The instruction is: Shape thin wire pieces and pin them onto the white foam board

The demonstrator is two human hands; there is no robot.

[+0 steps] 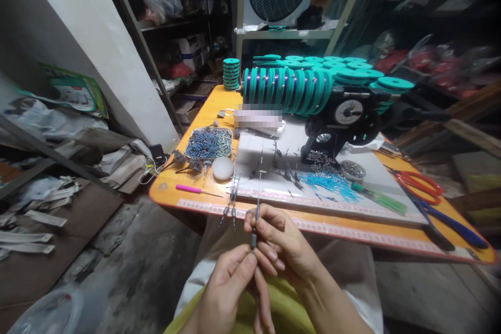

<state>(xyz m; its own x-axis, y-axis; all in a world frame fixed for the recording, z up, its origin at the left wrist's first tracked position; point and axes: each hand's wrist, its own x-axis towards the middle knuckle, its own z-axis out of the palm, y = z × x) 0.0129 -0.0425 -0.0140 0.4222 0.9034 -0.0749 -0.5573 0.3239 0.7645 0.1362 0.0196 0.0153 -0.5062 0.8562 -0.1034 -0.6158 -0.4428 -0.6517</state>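
Close to the table's front edge, both hands meet over the lap. My left hand (238, 274) is closed, thumb and finger pinching the lower end of a small dark cylindrical piece (253, 240). Just above it, my right hand (274, 235) pinches a thin blue-and-black patterned cord (257, 211) that runs up from that piece. Similar short cords with dark pieces (234, 198) hang at the table edge, left of my hands. A white board (250, 154) lies behind, with several dark rigs on it.
On the orange table (164, 188) are a tray of blue pieces (209, 143), a round white lid (223, 168), a pink screwdriver (190, 188), light-blue strands (332, 185), a green-handled tool (379, 198), pliers (450, 224), red-handled scissors (422, 185) and a winding machine with green spools (289, 88).
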